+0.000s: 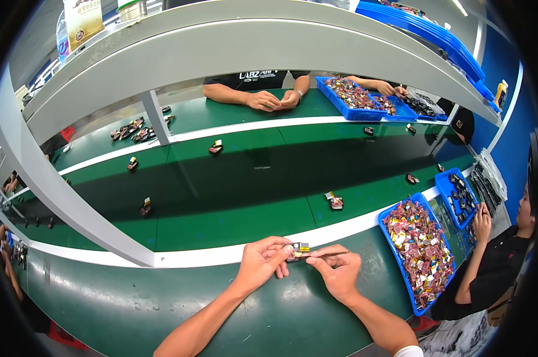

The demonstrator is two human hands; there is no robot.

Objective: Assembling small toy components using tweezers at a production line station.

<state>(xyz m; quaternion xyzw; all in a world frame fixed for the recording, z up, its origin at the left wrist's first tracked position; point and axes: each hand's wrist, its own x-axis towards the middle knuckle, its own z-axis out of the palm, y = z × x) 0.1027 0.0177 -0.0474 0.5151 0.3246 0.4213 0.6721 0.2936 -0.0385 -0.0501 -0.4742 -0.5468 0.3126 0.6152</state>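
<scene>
In my left hand (260,263), thumb and fingers pinch a small electronic assembly (299,250) with a yellow and grey part on top. My right hand (340,275) is closed round a thin dark tool that looks like tweezers (331,254). Its tip reaches the right side of the assembly, and whether it touches cannot be made out. Both hands are held above the near green worktop (233,324), close to the white rail (203,257). My fingers partly cover the assembly.
A blue tray (417,309) heaped with small reddish boards stands right of my hands. Beyond the rail, a green belt (239,220) carries scattered assemblies, one (335,201) nearby. A grey overhead shelf (269,50) spans the top. Co-workers sit opposite and at right, one's hand (482,225) near another tray (453,193).
</scene>
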